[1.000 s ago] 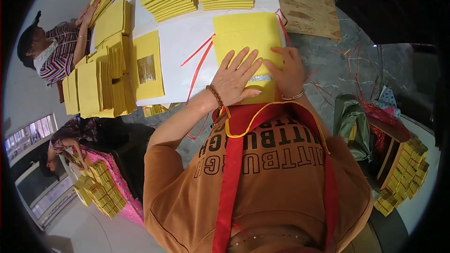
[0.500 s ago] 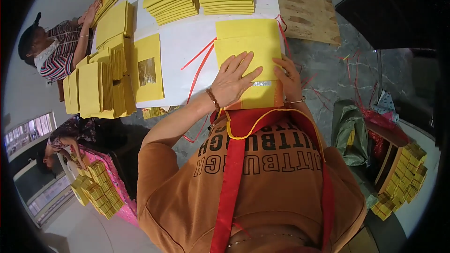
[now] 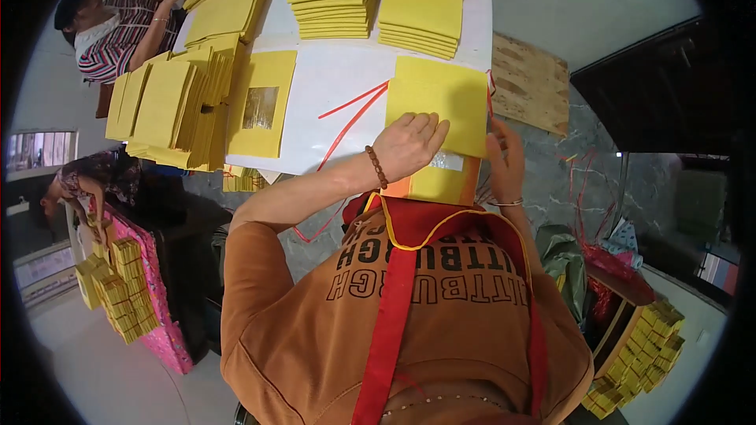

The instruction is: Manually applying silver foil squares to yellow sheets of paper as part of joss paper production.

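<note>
A yellow folded paper stack (image 3: 438,83) lies before me at the table's near right corner. Across its front part my left hand (image 3: 405,148) bears down with bent fingers, closed at the lower edge of the top yellow layer. Under that edge show a silvery patch (image 3: 447,160) and an orange-bordered yellow sheet (image 3: 435,186). Just off the stack's right side, my right hand (image 3: 505,161) is raised with its fingers apart and nothing visible in it. A red string (image 3: 356,120) comes out from the stack's left side onto the white table (image 3: 319,83).
Yellow paper piles (image 3: 420,20) stand behind the stack, more (image 3: 169,106) at left beside a yellow sheet with a shiny window (image 3: 262,106). Two other people work at left, one at a pink-covered table (image 3: 161,299). A wooden board (image 3: 531,83) lies beyond the right edge.
My left hand's fingers have gone from spread flat to bent. My right hand has come slightly away from the stack's right side. The view has shifted, moving the table in the picture.
</note>
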`<state>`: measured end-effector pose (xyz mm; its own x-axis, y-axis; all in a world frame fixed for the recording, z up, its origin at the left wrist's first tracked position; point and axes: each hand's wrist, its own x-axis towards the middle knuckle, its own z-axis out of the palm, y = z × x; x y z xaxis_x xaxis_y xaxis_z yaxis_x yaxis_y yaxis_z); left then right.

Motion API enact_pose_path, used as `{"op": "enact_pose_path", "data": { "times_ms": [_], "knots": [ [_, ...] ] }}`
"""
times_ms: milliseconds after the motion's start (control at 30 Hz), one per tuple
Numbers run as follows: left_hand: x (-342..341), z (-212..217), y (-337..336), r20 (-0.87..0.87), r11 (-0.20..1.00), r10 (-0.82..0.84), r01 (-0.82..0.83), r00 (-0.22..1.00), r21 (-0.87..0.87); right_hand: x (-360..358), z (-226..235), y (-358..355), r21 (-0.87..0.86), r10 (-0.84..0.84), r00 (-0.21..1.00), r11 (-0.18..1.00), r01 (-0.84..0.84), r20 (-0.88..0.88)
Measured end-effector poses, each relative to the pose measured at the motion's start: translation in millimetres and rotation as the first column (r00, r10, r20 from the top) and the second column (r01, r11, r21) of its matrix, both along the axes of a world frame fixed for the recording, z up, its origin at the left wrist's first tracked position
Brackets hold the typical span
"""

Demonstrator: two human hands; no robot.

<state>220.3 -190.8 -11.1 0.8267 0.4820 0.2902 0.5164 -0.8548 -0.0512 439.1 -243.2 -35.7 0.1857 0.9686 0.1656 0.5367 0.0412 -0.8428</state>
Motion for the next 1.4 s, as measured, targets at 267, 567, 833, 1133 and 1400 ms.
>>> {"op": "enact_pose_path", "data": {
  "times_ms": [267,567,833,1133,1400],
  "knots": [
    [3.3,42.1,11.3,0.307,0.986,0.044,-0.090,0.951,0.138,-2.2,59.4,47.3,-0.197,0.014,0.667,0.950,-0.241,-0.745],
    [-12.0,18.2,-14.4,0.308,0.970,0.243,-0.230,0.920,-0.079,-4.8,8.4,232.3,-0.012,0.142,0.487,0.954,-0.299,-0.862],
    [-19.0,-8.8,-27.8,0.416,0.922,0.268,-0.106,0.869,-0.373,-12.3,-40.4,291.4,-0.426,-0.047,0.905,0.892,-0.153,-0.423],
    [-18.7,-4.7,-23.3,0.387,0.927,0.246,-0.099,0.889,-0.362,-3.1,-76.4,302.2,-0.314,0.132,0.982,0.934,-0.167,-0.132],
    [-17.0,-5.3,-26.0,0.420,0.937,0.253,-0.113,0.872,-0.330,6.5,-67.3,305.4,-0.149,0.075,0.842,0.989,0.007,0.534]
  ]
}}
